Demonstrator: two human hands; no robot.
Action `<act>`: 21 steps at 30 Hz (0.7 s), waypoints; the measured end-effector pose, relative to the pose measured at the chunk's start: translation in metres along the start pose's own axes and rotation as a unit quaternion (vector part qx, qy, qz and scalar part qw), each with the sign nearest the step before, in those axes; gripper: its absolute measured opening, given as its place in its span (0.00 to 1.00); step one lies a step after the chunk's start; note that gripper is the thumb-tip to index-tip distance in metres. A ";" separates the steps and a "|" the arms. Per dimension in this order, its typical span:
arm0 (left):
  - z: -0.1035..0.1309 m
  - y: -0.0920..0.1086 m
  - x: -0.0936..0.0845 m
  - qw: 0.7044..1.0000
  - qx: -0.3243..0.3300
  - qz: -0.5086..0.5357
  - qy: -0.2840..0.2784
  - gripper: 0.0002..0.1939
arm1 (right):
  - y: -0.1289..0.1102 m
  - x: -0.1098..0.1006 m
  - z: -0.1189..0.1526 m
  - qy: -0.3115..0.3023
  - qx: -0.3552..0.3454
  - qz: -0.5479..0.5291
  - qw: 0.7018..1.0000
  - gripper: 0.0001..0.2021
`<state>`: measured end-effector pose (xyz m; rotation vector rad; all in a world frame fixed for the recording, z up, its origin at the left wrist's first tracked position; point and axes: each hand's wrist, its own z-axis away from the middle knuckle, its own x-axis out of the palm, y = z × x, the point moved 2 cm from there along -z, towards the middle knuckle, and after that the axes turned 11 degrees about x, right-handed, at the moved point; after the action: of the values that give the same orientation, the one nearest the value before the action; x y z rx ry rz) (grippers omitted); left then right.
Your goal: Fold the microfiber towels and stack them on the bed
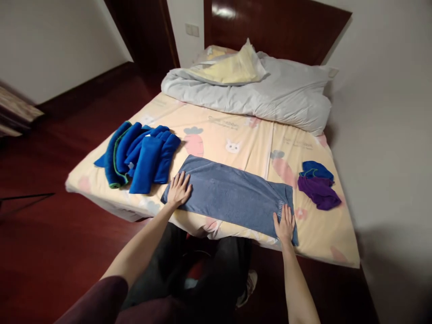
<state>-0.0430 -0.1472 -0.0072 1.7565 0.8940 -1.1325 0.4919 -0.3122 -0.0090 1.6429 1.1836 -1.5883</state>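
A grey-blue towel (229, 193) lies spread lengthwise along the near edge of the bed. My left hand (179, 189) rests flat on the towel's left end, fingers spread. On its right end, beside a small patch of light stripes, my right hand (285, 223) presses down with fingers stretched out. Neither hand grips anything. Just left of the towel sits a pile of rolled and folded bright blue towels (146, 155), one of them edged in green. Off to the right lie a crumpled purple cloth (319, 191) and a blue cloth with green edging (315, 170).
The bed's sheet (222, 123) is pale yellow with carrot and rabbit prints. A rolled grey quilt (216, 98) and a yellow pillow (236, 67) lie toward the dark wooden headboard (276, 29). A wall (388, 135) runs along the right side; reddish floor (67, 180) lies left.
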 end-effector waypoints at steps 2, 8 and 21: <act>0.004 -0.024 -0.004 1.000 0.010 0.003 -0.014 0.33 | 0.000 0.000 0.000 0.003 -0.001 0.003 1.000 0.37; 0.000 -0.034 -0.014 0.996 0.088 -0.001 -0.035 0.32 | 0.000 0.003 0.001 0.023 -0.011 -0.008 1.000 0.37; -0.131 -0.078 0.013 0.975 0.153 0.021 -0.158 0.37 | -0.001 0.005 0.000 0.042 -0.017 -0.001 0.999 0.35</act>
<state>-0.0637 0.0041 -0.0093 1.7563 0.5082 -1.5323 0.4902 -0.3109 -0.0139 1.7009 1.2479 -1.5056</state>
